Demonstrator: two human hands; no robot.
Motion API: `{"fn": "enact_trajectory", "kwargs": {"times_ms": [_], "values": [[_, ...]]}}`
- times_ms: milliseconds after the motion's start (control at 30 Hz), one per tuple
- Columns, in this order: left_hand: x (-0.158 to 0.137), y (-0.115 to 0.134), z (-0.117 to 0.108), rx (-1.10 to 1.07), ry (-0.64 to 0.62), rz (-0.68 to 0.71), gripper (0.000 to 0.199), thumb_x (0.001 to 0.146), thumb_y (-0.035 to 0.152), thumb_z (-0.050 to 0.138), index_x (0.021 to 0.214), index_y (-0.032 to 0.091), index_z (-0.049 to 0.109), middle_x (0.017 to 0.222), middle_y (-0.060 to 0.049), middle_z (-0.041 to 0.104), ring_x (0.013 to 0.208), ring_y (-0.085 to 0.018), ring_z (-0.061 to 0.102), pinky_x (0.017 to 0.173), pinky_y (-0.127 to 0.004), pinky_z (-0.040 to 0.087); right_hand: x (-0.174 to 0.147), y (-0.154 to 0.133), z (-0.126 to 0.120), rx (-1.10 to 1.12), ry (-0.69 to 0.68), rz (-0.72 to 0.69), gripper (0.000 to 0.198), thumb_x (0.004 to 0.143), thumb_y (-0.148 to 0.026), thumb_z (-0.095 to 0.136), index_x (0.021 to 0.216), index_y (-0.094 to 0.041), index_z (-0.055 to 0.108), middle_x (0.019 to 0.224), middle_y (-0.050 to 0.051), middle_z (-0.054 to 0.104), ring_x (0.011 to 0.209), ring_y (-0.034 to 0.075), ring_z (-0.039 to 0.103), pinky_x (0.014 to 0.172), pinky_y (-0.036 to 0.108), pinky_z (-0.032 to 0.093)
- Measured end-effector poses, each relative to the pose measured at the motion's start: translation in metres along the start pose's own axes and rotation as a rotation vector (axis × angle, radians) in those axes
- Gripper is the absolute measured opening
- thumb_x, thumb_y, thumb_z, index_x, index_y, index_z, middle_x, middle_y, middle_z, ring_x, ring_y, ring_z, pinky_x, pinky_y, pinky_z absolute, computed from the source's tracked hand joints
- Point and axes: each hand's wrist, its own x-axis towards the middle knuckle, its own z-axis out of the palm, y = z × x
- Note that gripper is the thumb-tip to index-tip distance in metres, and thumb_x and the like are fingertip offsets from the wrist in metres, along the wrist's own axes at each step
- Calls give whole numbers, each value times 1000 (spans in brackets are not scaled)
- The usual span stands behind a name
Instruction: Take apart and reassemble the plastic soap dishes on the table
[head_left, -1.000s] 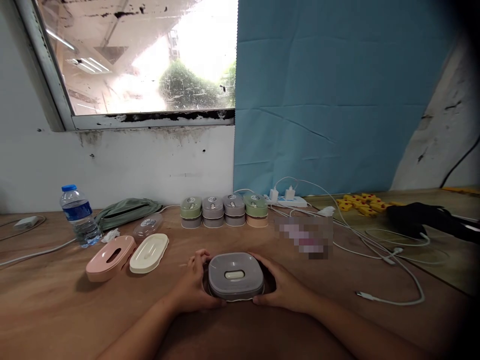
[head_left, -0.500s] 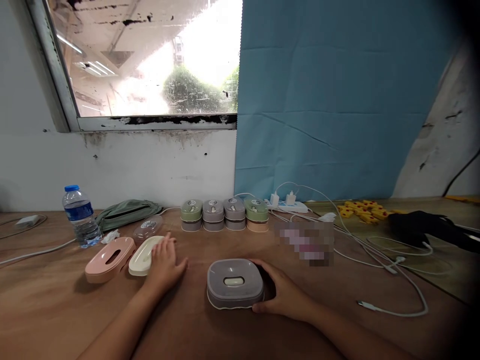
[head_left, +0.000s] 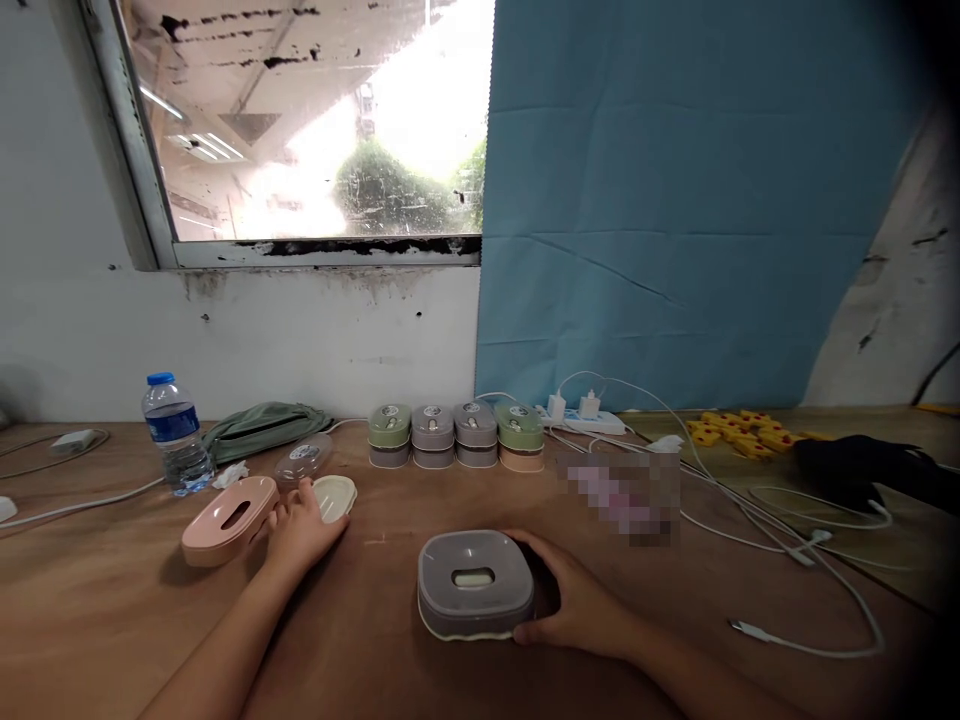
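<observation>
My right hand (head_left: 574, 605) curves round the right side of a grey oval box (head_left: 476, 572), thumb at its near edge. The box stands on the table, with a slot in its top that shows a cream part inside and a cream rim along its bottom. To the left, my left hand (head_left: 302, 535) lies across a cream oval tray-like piece (head_left: 335, 498), fingers at its left side and thumb at its near right. My hand hides much of that piece. Beside those fingers sits a pink oval cover (head_left: 229, 520) with a slot. Just behind lies a clear lid (head_left: 304, 455) with a round label.
Several lidded oval boxes (head_left: 433, 437) stand in a row at the back. A water bottle (head_left: 176, 435) and green pouch (head_left: 262, 430) are back left. White cables (head_left: 750, 520), a power strip (head_left: 592, 420), yellow pieces (head_left: 739, 432) and a black item (head_left: 862, 465) lie right.
My left hand has shifted left across the cream piece, its fingers now bent at the far left side. The cream piece has turned slightly. My right hand stays on the grey box.
</observation>
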Motion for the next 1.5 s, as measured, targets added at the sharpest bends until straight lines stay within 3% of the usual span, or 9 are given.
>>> {"fn": "enact_trajectory", "kwargs": {"times_ms": [233, 467, 633, 933, 1100, 1267, 1400, 1500], "values": [[-6, 14, 0, -58, -5, 16, 69, 62, 50, 49, 117, 11, 35, 115, -18, 49, 105, -33, 47, 90, -42, 27, -1, 11, 2, -31, -22, 45, 91, 47, -38, 78, 126, -19, 36, 130, 12, 42, 119, 31, 38, 101, 43, 31], [-3, 5, -2, -132, -60, 35, 73, 58, 56, 52, 114, 12, 35, 119, -18, 46, 111, -33, 43, 91, -41, 27, -3, 12, 1, -71, -74, 65, 98, 49, -41, 77, 132, -19, 28, 136, 12, 34, 124, 30, 32, 103, 42, 27], [-3, 4, -4, -121, -5, 91, 71, 64, 60, 43, 114, 11, 38, 119, -17, 46, 110, -32, 43, 91, -40, 29, -3, 6, 0, -87, -90, 76, 99, 50, -41, 76, 132, -18, 27, 136, 13, 33, 124, 30, 31, 104, 41, 26], [-1, 4, 3, -93, 56, 218, 57, 68, 48, 44, 113, 12, 41, 119, -13, 47, 110, -28, 43, 93, -37, 29, -3, 5, 0, -57, -65, 41, 97, 48, -42, 77, 131, -19, 31, 133, 12, 37, 122, 30, 34, 102, 42, 27], [25, -4, -2, -35, 157, 199, 54, 70, 44, 42, 113, 10, 39, 119, -15, 45, 110, -28, 43, 91, -35, 30, -4, 4, -1, -46, -63, 37, 98, 46, -42, 78, 130, -20, 32, 133, 11, 37, 122, 29, 34, 102, 41, 27], [68, -4, -10, 175, 204, 132, 60, 68, 42, 45, 115, 6, 39, 111, -21, 49, 102, -34, 47, 84, -39, 31, -4, 5, -2, -41, -58, 52, 100, 44, -42, 78, 130, -18, 32, 133, 12, 37, 122, 29, 34, 102, 40, 27], [99, -1, -9, 192, 98, -11, 79, 60, 54, 52, 118, 3, 35, 115, -28, 45, 106, -42, 43, 84, -42, 27, -4, 7, -1, -38, -33, 71, 97, 44, -38, 78, 129, -19, 34, 132, 11, 38, 121, 29, 35, 101, 41, 28], [116, -4, -5, 118, 2, -102, 82, 54, 58, 56, 113, 3, 39, 111, -30, 49, 105, -44, 45, 82, -43, 28, -4, 7, -1, -37, -29, 63, 95, 45, -35, 77, 129, -20, 35, 132, 10, 39, 120, 29, 36, 100, 40, 29]]}}
